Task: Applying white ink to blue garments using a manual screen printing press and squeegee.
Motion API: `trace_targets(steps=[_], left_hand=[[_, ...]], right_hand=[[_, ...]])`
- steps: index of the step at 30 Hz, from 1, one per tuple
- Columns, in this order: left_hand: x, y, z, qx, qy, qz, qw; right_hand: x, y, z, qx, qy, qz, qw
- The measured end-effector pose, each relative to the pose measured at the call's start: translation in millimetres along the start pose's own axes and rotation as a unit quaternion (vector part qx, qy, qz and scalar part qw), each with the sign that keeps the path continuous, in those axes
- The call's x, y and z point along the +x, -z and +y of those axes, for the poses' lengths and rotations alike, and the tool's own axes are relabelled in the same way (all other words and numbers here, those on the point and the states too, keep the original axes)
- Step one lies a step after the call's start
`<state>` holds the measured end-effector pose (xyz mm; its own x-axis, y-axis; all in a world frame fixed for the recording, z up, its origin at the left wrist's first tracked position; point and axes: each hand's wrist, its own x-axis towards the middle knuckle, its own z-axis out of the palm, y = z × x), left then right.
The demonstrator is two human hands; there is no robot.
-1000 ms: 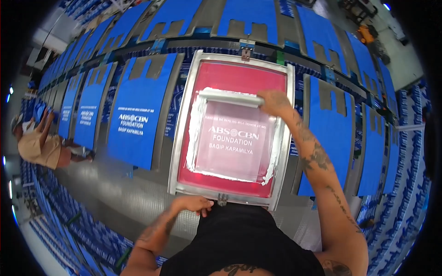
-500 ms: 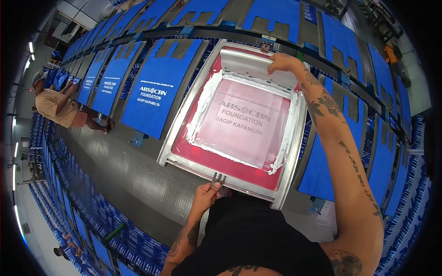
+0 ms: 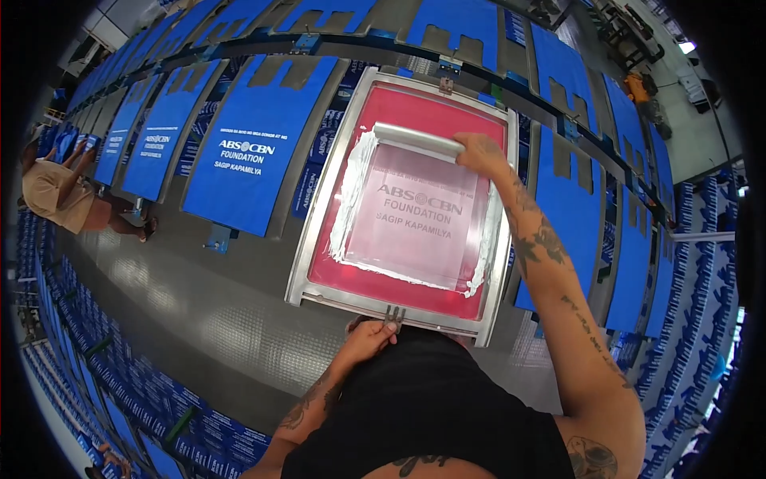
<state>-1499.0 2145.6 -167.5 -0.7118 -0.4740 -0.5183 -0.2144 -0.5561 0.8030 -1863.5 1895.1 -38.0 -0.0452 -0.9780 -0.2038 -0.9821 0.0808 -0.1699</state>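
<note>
A screen-printing frame (image 3: 325, 199) with metal rails and a red border lies in front of me. Its pale mesh window (image 3: 415, 251) shows lettering, with thick white ink (image 3: 349, 203) along the sides and near edge. My right hand (image 3: 481, 154) grips the right end of a metal squeegee (image 3: 416, 140), which lies across the far end of the window. At the frame's near rail, my left hand (image 3: 370, 338) pinches a small pronged metal piece (image 3: 394, 314). What lies under the frame is mostly hidden.
Printed blue fabric pieces (image 3: 247, 184) lie on boards to the left, with more blue pieces (image 3: 562, 215) to the right and beyond. A person (image 3: 56, 188) stands at the far left holding something blue. Racks of blue pieces (image 3: 152, 387) line the lower left.
My right hand has drawn the squeegee nearer, from the frame's far rail to the window's far edge, and it now tilts differently. My left hand stays at the near rail. The view has shifted.
</note>
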Motion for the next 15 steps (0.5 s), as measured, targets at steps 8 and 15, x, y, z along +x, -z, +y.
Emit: trace_targets(steps=[8, 15], left_hand=[[12.2, 13.7, 5.8, 0.034, -0.037, -0.103, 0.993], [4.1, 15.0, 21.7, 0.174, -0.035, -0.091, 0.98]], right_hand=[[-148.0, -53.5, -89.3, -0.01, 0.007, 0.031, 0.999], [-268.9, -87.9, -173.4, -0.039, 0.008, 0.098, 0.994]])
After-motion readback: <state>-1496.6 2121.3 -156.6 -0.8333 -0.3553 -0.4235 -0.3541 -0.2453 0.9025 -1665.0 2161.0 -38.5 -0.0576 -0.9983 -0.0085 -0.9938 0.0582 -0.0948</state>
